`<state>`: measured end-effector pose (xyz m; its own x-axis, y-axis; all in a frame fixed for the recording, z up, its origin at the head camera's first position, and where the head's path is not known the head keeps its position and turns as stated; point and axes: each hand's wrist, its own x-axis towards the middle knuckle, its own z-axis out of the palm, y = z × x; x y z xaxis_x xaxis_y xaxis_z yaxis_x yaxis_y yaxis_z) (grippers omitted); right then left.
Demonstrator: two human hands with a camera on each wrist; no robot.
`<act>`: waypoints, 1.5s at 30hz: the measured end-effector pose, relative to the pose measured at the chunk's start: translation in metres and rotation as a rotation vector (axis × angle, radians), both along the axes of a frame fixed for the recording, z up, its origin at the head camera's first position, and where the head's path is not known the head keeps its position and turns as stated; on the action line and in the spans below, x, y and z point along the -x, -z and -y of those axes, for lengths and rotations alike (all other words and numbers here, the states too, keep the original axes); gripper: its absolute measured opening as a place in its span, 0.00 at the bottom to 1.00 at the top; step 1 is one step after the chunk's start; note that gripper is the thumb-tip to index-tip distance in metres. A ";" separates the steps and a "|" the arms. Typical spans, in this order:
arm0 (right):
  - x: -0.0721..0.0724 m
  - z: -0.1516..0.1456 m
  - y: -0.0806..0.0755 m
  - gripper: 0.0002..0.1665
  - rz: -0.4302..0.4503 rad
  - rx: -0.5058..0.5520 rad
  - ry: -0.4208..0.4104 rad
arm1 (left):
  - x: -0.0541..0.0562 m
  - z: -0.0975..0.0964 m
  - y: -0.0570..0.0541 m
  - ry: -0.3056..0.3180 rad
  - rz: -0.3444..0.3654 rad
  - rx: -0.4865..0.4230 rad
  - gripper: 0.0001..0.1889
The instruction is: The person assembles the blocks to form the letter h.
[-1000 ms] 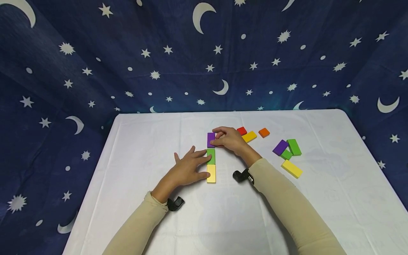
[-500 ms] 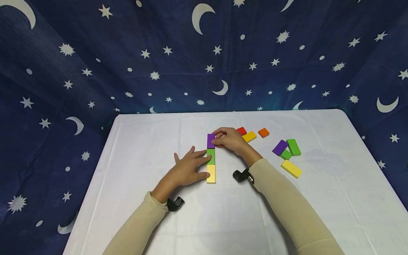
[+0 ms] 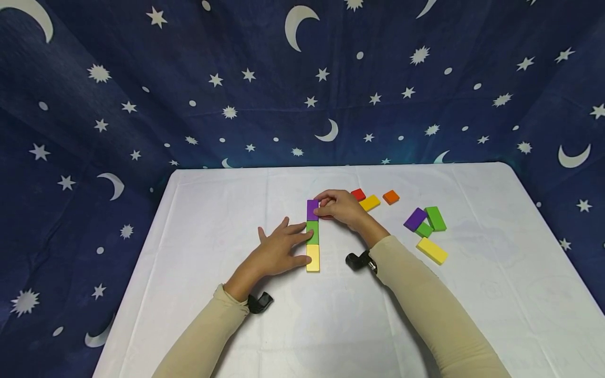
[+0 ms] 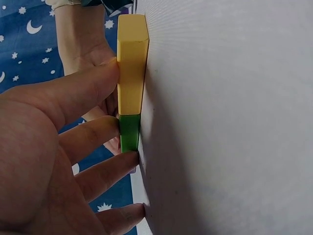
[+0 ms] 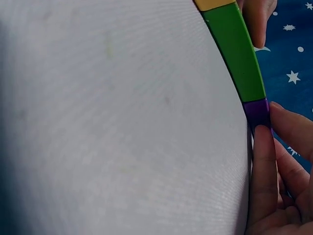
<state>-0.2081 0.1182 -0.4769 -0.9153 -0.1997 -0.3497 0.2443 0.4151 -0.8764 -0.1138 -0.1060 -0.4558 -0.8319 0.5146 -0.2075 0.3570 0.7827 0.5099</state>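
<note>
Three flat blocks lie end to end in a straight row: a purple block (image 3: 312,210) at the far end, a green block (image 3: 313,232) in the middle and a yellow block (image 3: 313,258) nearest me. My left hand (image 3: 276,251) has its fingers spread along the row's left side, thumb on the yellow block and fingertips on the green one. From the right, my right hand (image 3: 342,206) holds the purple block between thumb and fingers. In the right wrist view, the purple block (image 5: 257,113) meets the end of the green block (image 5: 235,54).
Right of my right hand lie a red block (image 3: 357,195), a darker yellow block (image 3: 370,203) and an orange block (image 3: 390,197). Farther right, another purple block (image 3: 416,219), two green blocks (image 3: 436,218) and a yellow block (image 3: 432,250) sit on the white table (image 3: 293,336).
My right hand has slid the purple block a little toward me, and the gap between it and the green block has closed. The left hand has stayed in place.
</note>
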 end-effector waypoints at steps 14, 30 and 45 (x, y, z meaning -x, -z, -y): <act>-0.001 -0.001 0.000 0.20 -0.026 0.024 -0.018 | -0.001 -0.002 0.001 -0.020 -0.023 -0.008 0.34; 0.000 -0.003 0.004 0.22 -0.018 0.022 -0.031 | -0.001 -0.002 0.001 -0.014 -0.015 -0.004 0.35; 0.000 -0.003 0.001 0.22 -0.015 0.022 -0.037 | -0.002 -0.002 0.001 -0.016 -0.034 -0.016 0.32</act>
